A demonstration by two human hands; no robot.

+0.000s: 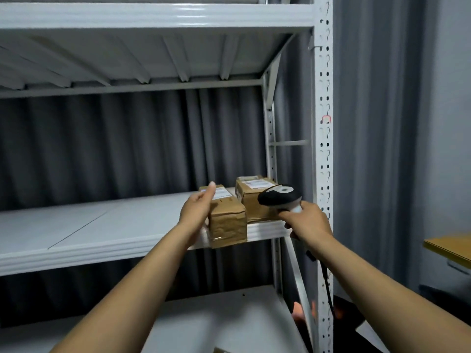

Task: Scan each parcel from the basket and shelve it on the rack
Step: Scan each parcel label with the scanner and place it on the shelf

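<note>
A white metal rack shelf point(102, 225) carries a brown cardboard parcel point(228, 222) at its front edge. A second labelled cardboard parcel point(252, 197) sits just beside it, farther back.

I can't read the label point(221, 192) on the near parcel point(228, 221), too blurred. My left hand point(196, 210) hides its own fingers, so I can't tell whether it grips. The scanner point(279, 197) handle is buried in my right hand point(304, 221); a brown scrap point(221, 350) is cut off below
</note>
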